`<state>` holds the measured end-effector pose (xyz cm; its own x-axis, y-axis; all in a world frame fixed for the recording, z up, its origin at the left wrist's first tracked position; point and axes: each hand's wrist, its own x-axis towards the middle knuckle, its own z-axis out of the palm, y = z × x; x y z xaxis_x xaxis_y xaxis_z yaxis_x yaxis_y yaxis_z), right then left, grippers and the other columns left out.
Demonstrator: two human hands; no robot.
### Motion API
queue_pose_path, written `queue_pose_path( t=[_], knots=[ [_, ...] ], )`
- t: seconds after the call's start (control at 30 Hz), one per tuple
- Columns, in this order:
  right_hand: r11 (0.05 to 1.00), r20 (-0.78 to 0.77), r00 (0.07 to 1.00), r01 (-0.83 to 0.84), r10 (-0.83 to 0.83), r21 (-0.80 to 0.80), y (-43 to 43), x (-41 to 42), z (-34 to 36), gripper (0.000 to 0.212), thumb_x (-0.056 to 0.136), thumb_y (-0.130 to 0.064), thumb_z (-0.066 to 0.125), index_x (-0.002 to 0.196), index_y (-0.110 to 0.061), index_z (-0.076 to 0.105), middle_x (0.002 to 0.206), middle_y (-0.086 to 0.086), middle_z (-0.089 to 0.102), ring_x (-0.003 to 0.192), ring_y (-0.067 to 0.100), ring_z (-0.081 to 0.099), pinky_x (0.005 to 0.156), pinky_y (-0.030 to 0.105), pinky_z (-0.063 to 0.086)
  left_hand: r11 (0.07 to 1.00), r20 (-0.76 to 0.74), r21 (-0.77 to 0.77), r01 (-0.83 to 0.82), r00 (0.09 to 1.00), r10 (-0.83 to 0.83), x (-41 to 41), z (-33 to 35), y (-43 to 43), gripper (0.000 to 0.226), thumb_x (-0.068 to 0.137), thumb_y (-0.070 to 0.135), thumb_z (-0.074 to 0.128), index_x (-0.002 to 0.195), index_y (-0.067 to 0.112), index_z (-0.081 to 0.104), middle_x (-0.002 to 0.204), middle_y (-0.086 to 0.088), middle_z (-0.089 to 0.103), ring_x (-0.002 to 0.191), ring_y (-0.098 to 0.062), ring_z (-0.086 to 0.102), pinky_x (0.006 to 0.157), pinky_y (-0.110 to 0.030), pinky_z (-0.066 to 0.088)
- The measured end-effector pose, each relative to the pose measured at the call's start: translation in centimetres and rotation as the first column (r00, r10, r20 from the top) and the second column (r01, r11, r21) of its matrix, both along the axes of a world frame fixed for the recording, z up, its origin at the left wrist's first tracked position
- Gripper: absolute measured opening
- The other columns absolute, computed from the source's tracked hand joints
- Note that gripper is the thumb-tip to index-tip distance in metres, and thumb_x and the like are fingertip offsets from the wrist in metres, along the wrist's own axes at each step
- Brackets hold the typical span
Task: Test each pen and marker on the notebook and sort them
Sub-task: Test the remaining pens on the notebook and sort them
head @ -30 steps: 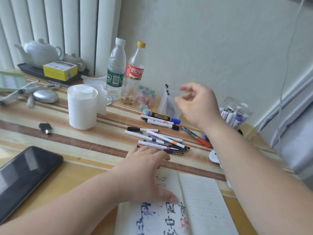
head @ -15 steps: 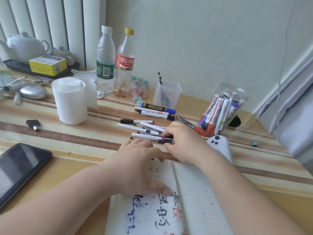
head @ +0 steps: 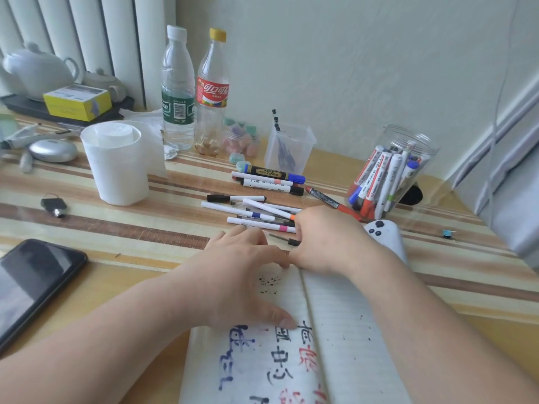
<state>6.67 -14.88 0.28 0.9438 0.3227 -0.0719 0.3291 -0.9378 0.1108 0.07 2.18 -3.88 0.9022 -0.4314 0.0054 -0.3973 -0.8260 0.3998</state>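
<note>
Plastic, mostly white, is what the loose pens (head: 250, 212) seem to be made of: slim round barrels that lie crossed over one another on the striped table (head: 145, 237), just beyond the top edge of the open notebook (head: 344, 330). More markers stand in a clear jar (head: 408, 141) to the right, and one pen leans in a small clear cup (head: 288, 147) near the wall.

The left hand (head: 242, 281) lies flat on the left page with straight, spread fingers. It presses the paper down and holds nothing. The right hand (head: 323, 237) is at the near side of the pile with its fingers bent. They cover the end of a thin dark pen (head: 281, 238) which lies apart from the others, but I cannot tell if they really pinch it or only touch it.

I judge such pens to be light and stiff, with a smooth surface that rolls easily on this glossy table (a careless push may send the whole pile rolling). The best place to hold one is probably the middle of the barrel, between the thumb and two fingers, and not the cap, which may pull off. The thin pen sits very low on the table, so rolling it a little toward the fingertips should help to lift it. The notebook paper is soft and needs the flat hand on it.
</note>
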Motion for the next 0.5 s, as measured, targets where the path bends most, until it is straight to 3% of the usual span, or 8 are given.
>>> queue_pose_path(
  t=[0.07, 0.13, 0.17, 0.2, 0.23, 0.27, 0.37, 0.5],
  knots=[
    [0.989, 0.004, 0.997, 0.078, -0.079, 0.124, -1.4, 0.0, 0.8, 0.017, 0.075, -0.038, 0.067, 0.078, -0.022, 0.06, 0.077, -0.005, 0.064, 0.07, 0.015, 0.06, 0.062, 0.03, 0.053, 1.0, 0.005, -0.013, 0.007, 1.0, -0.007, -0.1, 0.2, 0.0, 0.083, 0.058, 0.09, 0.065, 0.13, 0.053, 0.049, 0.111, 0.024, 0.035, 0.113, -0.004, 0.03, 0.103, -0.028, 0.031],
    [0.88, -0.057, 0.988, 0.155, -0.145, 0.45, -3.2, -0.3, 1.6, 0.02, 0.07, -0.033, 0.069, 0.072, -0.016, 0.057, 0.059, -0.008, 0.061, 0.056, 0.01, 0.057, 0.052, 0.024, 0.046, 1.0, 0.011, -0.022, 0.013, 1.0, -0.013, -0.1, 0.2, 0.0, 0.081, 0.059, 0.088, 0.066, 0.13, 0.053, 0.049, 0.111, 0.025, 0.034, 0.113, -0.004, 0.03, 0.102, -0.026, 0.031],
    [0.713, -0.154, 0.981, 0.192, -0.119, 0.674, -3.9, -0.8, 1.9, 0.02, 0.069, -0.025, 0.069, 0.068, -0.014, 0.052, 0.051, -0.006, 0.055, 0.047, 0.011, 0.05, 0.044, 0.02, 0.039, 0.999, 0.012, -0.027, 0.017, 1.0, -0.017, -0.1, 0.3, 0.0, 0.082, 0.059, 0.087, 0.067, 0.131, 0.052, 0.048, 0.111, 0.026, 0.034, 0.112, -0.003, 0.03, 0.101, -0.025, 0.03],
    [0.474, -0.276, 0.96, 0.264, -0.047, 0.84, -4.4, -1.5, 2.1, 0.017, 0.067, -0.018, 0.066, 0.067, -0.012, 0.05, 0.048, 0.002, 0.049, 0.042, 0.015, 0.044, 0.038, 0.018, 0.032, 0.999, 0.016, -0.035, 0.024, 1.0, -0.024, -0.2, 0.4, 0.0, 0.082, 0.06, 0.086, 0.069, 0.132, 0.052, 0.047, 0.112, 0.027, 0.035, 0.112, -0.001, 0.031, 0.1, -0.023, 0.03],
    [0.27, -0.372, 0.927, 0.348, 0.044, 0.898, -4.7, -2.5, 2.0, 0.011, 0.065, -0.013, 0.062, 0.067, -0.012, 0.051, 0.048, 0.008, 0.046, 0.04, 0.016, 0.04, 0.035, 0.017, 0.027, 0.998, 0.022, -0.048, 0.032, 0.999, -0.031, -0.2, 0.5, -0.1, 0.083, 0.061, 0.084, 0.07, 0.133, 0.052, 0.045, 0.112, 0.027, 0.037, 0.111, 0.001, 0.032, 0.099, -0.022, 0.031],
    [0.165, -0.417, 0.899, 0.394, 0.134, 0.904, -4.9, -3.4, 1.6, 0.007, 0.065, -0.01, 0.06, 0.068, -0.013, 0.055, 0.05, 0.011, 0.046, 0.039, 0.018, 0.04, 0.035, 0.016, 0.025, 0.997, 0.029, -0.066, 0.038, 0.999, -0.036, -0.3, 0.6, -0.1, 0.084, 0.062, 0.082, 0.072, 0.134, 0.052, 0.043, 0.112, 0.028, 0.04, 0.11, 0.002, 0.035, 0.098, -0.02, 0.033],
    [0.173, -0.386, 0.879, 0.349, 0.28, 0.921, -4.3, -5.3, -1.1, 0.008, 0.069, -0.007, 0.068, 0.071, -0.014, 0.067, 0.053, 0.014, 0.051, 0.042, 0.018, 0.045, 0.037, 0.019, 0.028, 0.991, 0.079, -0.123, 0.056, 0.996, -0.046, -0.4, 0.6, -0.3, 0.074, 0.067, 0.078, 0.07, 0.13, 0.048, 0.047, 0.109, 0.028, 0.049, 0.102, 0.006, 0.043, 0.089, -0.013, 0.037],
    [0.091, -0.296, 0.892, 0.282, 0.341, 0.955, -3.1, -5.1, -3.0, 0.001, 0.076, -0.011, 0.071, 0.076, -0.012, 0.072, 0.062, 0.016, 0.058, 0.05, 0.022, 0.053, 0.041, 0.026, 0.039, 0.964, 0.173, -0.261, 0.052, 0.985, -0.006, -0.1, 0.2, -0.2, 0.04, 0.087, 0.069, 0.049, 0.102, 0.035, 0.064, 0.082, 0.025, 0.056, 0.08, 0.008, 0.053, 0.065, -0.015, 0.039]
  ],
)
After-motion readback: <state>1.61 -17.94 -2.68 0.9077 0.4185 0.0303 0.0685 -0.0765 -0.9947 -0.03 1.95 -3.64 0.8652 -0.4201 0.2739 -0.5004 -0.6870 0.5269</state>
